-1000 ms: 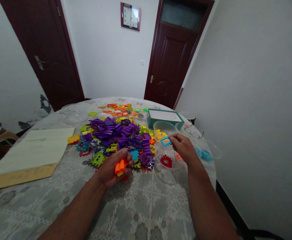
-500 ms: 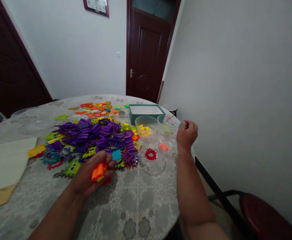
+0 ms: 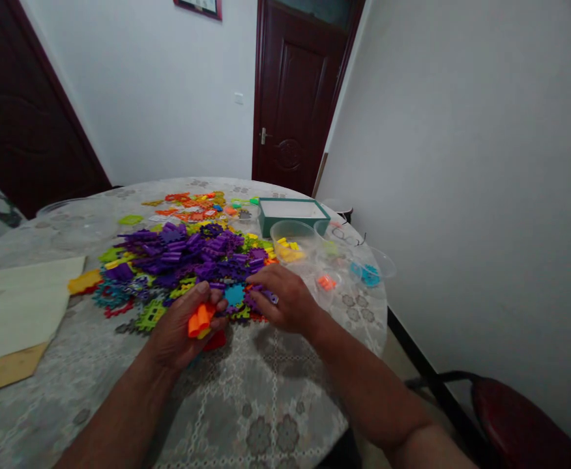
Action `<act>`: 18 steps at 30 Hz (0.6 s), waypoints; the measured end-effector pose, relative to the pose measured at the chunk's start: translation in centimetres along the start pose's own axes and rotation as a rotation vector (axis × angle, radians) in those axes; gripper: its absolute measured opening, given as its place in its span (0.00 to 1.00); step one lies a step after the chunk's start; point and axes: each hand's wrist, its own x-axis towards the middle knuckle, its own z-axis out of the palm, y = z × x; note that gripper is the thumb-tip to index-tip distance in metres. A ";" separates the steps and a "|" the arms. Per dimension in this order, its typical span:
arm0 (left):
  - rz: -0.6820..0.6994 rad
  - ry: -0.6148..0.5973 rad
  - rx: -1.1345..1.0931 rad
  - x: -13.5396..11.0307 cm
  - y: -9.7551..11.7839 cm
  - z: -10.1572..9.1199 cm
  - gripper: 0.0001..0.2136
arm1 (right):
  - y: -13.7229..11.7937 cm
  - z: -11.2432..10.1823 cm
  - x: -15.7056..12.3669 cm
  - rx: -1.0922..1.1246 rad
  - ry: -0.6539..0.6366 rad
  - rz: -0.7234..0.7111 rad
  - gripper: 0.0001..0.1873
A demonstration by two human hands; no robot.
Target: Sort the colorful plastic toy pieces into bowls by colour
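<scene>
My left hand (image 3: pixel 185 324) is closed around several orange plastic tube pieces (image 3: pixel 200 320), with a bit of yellow under them. A red piece (image 3: pixel 215 340) shows just below this hand; whether it is held cannot be told. My right hand (image 3: pixel 285 296) reaches over the near right side of the pile, thumb and fingers apart, close to purple gear pieces (image 3: pixel 257 299). Its fingertips are partly hidden. Between the two hands a light blue gear piece (image 3: pixel 234 296) lies at the pile's edge. Purple pieces (image 3: pixel 178 254) are heaped on top of green, teal and yellow ones.
Clear bowls stand right of the pile: one with yellow pieces (image 3: pixel 289 249), one with orange pieces (image 3: pixel 326 282), one with blue gears (image 3: pixel 366 273). Behind them is a green box (image 3: pixel 292 208). Orange flat pieces (image 3: pixel 192 207) lie farther back, a pale board (image 3: pixel 21 306) at left.
My right hand has moved left from the table's right edge to the pile, and its fist has opened. Blue gears now show in the right-hand bowl. The left hand still holds the orange pieces.
</scene>
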 end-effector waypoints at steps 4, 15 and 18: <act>0.019 -0.029 0.030 -0.1 -0.2 0.2 0.11 | -1.8 0.7 -0.3 0.021 -0.165 -0.098 0.08; 0.029 -0.051 0.102 -0.1 -0.6 -0.5 0.15 | -1.8 -3.3 -0.2 -0.524 -0.286 0.383 0.13; 0.026 -0.055 0.111 -0.1 -0.6 -0.4 0.15 | -2.6 -4.1 -0.6 -0.659 -0.469 0.545 0.19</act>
